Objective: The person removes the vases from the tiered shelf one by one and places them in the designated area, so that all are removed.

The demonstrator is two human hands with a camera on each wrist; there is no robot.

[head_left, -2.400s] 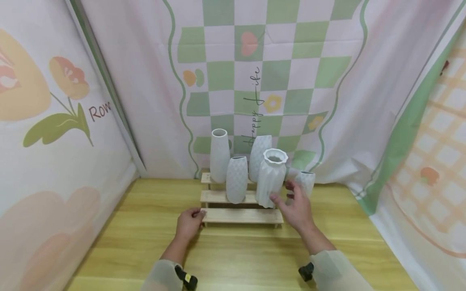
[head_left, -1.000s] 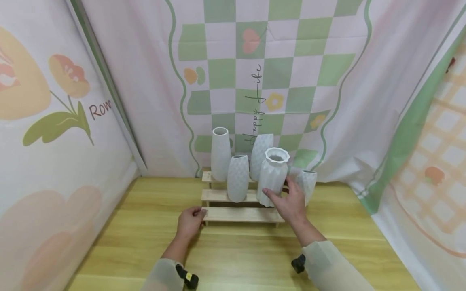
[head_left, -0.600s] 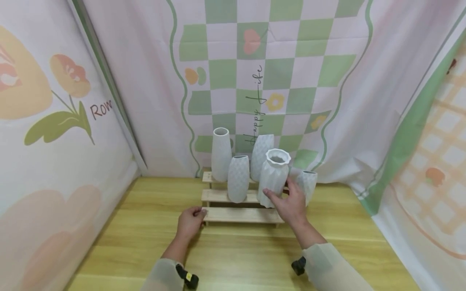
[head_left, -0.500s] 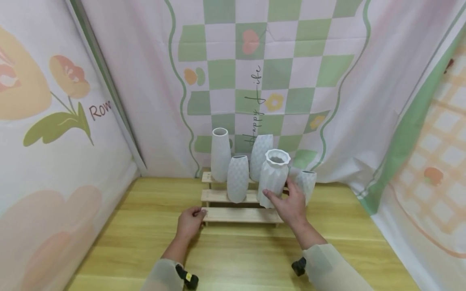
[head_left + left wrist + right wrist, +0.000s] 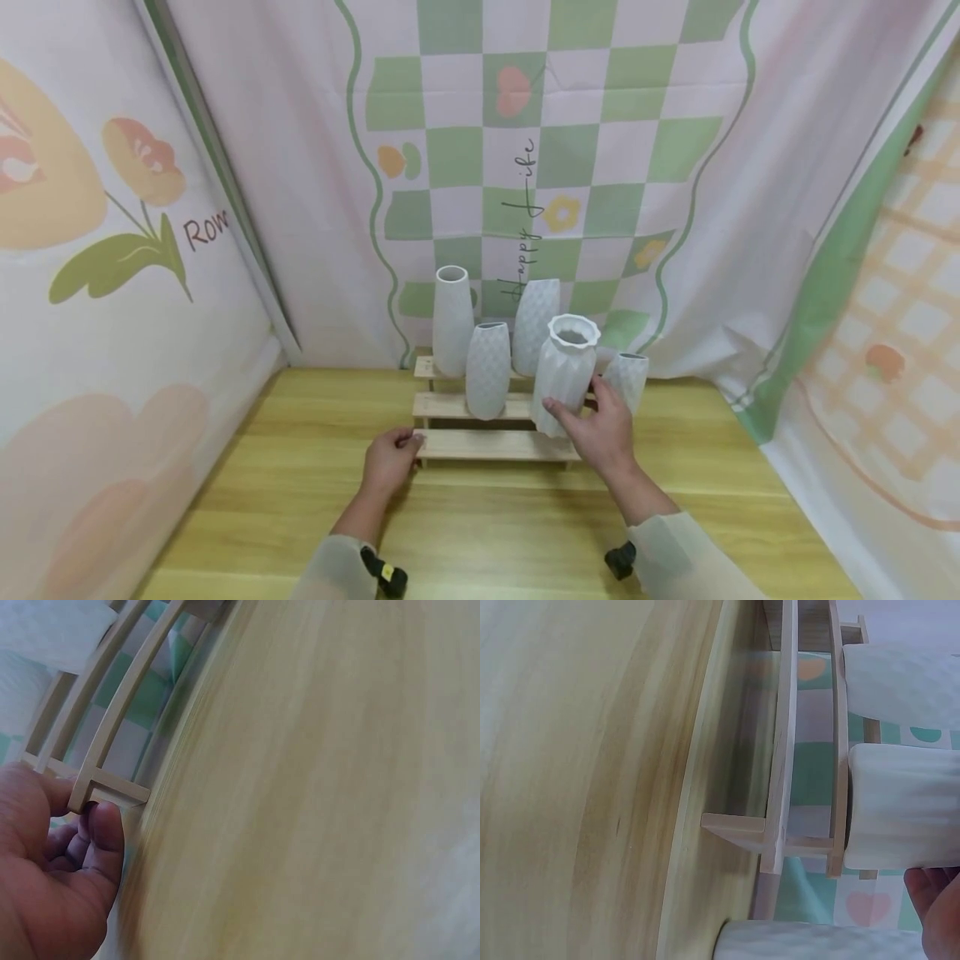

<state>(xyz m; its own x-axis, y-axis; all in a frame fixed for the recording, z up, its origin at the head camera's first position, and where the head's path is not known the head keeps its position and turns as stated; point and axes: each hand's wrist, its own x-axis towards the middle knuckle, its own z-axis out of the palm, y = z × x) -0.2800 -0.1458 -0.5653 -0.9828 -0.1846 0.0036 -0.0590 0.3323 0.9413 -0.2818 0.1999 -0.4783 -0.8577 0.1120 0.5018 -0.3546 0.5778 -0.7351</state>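
Note:
A white ribbed vase [image 5: 564, 375] with a scalloped rim stands upright at the right of the middle tier of a three-tier wooden rack [image 5: 491, 444]. My right hand [image 5: 606, 429] grips its lower right side, thumb in front, other fingers partly hidden behind. In the right wrist view, the vase's base [image 5: 862, 810] is right at the middle shelf; I cannot tell whether it touches. My left hand [image 5: 390, 462] pinches the left end of the lowest shelf, with the thumb and index finger around the board [image 5: 82, 791] in the left wrist view.
A tall round vase [image 5: 453, 325] and a faceted vase [image 5: 537, 329] stand on the top tier. A diamond-textured vase [image 5: 487, 371] occupies the middle tier. Right of the rack, a smaller vase [image 5: 628, 382] stands on the wooden table [image 5: 480, 533]. A checkered curtain [image 5: 510, 158] hangs behind.
My right hand went from beside the ribbed vase to gripping it. The vase has since shifted slightly toward me and to the right. My left hand has stayed on the rack.

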